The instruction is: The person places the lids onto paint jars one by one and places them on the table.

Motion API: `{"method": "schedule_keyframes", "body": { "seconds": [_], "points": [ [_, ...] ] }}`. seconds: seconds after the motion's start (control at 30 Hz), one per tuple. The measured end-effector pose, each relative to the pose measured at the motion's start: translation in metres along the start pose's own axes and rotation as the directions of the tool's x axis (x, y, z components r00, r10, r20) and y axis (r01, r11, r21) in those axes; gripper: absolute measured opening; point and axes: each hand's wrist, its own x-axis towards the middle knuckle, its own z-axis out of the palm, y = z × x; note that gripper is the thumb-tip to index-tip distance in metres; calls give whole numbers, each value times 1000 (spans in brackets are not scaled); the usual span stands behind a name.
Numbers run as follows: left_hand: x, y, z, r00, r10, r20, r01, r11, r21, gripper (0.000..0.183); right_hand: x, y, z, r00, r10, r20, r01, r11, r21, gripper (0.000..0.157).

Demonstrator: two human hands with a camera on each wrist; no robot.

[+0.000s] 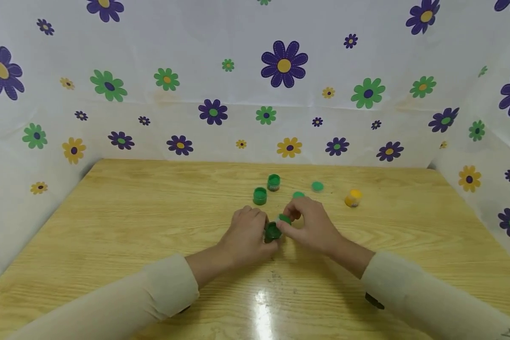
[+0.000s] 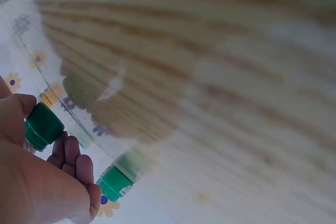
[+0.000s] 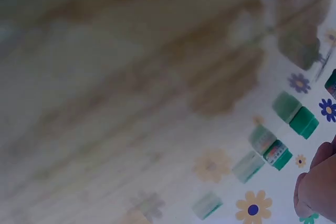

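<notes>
My left hand (image 1: 248, 236) grips a small dark green paint jar (image 1: 273, 232) over the wooden table, its open mouth toward the head camera. The left wrist view shows the same jar (image 2: 44, 126) between thumb and fingers. At the jar's rim, my right hand (image 1: 312, 226) pinches a green lid (image 1: 284, 219) between thumb and fingers. The lid is tilted beside the mouth; whether it touches the rim I cannot tell. Beyond the hands stand two open green paint jars, a nearer jar (image 1: 260, 196) and a farther jar (image 1: 274, 182).
Two green lids lie flat on the table (image 1: 174, 189): one lid (image 1: 299, 194) just past my right hand, another lid (image 1: 317, 186) farther back. A yellow paint jar (image 1: 353, 198) stands to the right. A flower-printed cloth (image 1: 238, 85) encloses the back and sides.
</notes>
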Motion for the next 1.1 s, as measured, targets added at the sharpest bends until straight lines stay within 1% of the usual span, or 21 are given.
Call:
{"method": "schedule_keyframes", "body": {
  "seconds": [0.07, 0.13, 0.27, 0.37, 0.43, 0.5, 0.57, 0.67, 0.7, 0.73, 0.77, 0.83, 0.93, 1.0, 1.1],
  "points": [
    [0, -2, -1, 1000, -3, -4, 3, 1000, 14, 29, 1, -1, 1, 1000, 31, 0, -31, 999, 12, 14],
    [2, -3, 0, 1000, 4, -4, -4, 1000, 28, 28, 1, -1, 2, 999, 33, 1, -33, 999, -21, 16],
    [3, -1, 3, 999, 45, 0, -45, 998, 48, 27, -1, 3, 2, 1000, -19, 22, 21, 994, -104, 20],
    [3, 0, 5, 997, 74, 7, -74, 996, 52, 27, -1, 3, 4, 998, -44, 55, 51, 991, -121, 23],
    [3, 0, 5, 997, 76, 5, -76, 996, 38, 26, -1, 2, 5, 998, -37, 55, 43, 992, -118, 24],
    [3, 0, 4, 997, 71, 0, -71, 997, 25, 24, -1, -2, 6, 999, -3, 44, 6, 998, -70, 23],
    [3, -1, 3, 998, 61, -9, -61, 998, 19, 24, -1, -6, 7, 997, 67, 39, -68, 998, 9, 22],
    [3, -4, 3, 998, 53, -14, -53, 998, 21, 24, -2, -12, 8, 983, 179, 49, -184, 975, 128, 22],
    [3, -5, 2, 999, 51, -15, -50, 999, 20, 25, -2, -12, 8, 977, 208, 52, -213, 966, 143, 23],
    [3, -5, 2, 999, 49, -17, -49, 999, 17, 26, -2, -12, 8, 974, 221, 52, -226, 963, 144, 23],
    [4, -6, 2, 999, 48, -16, -47, 999, 11, 27, -2, -11, 8, 975, 217, 49, -222, 966, 134, 23],
    [4, -6, 2, 999, 41, -14, -41, 999, 3, 28, -2, -6, 8, 984, 176, 39, -179, 979, 97, 23],
    [5, -6, 2, 999, 34, -14, -34, 999, -2, 29, 0, 0, 6, 997, 76, 20, -77, 997, 31, 22],
    [5, -6, 2, 999, 33, -9, -33, 999, -1, 29, 1, 4, 6, 999, 21, 24, -21, 1000, -3, 22],
    [5, -6, 2, 999, 40, -10, -40, 999, 9, 28, 1, 6, 6, 999, -33, 42, 36, 997, -63, 22]
  ]
}}
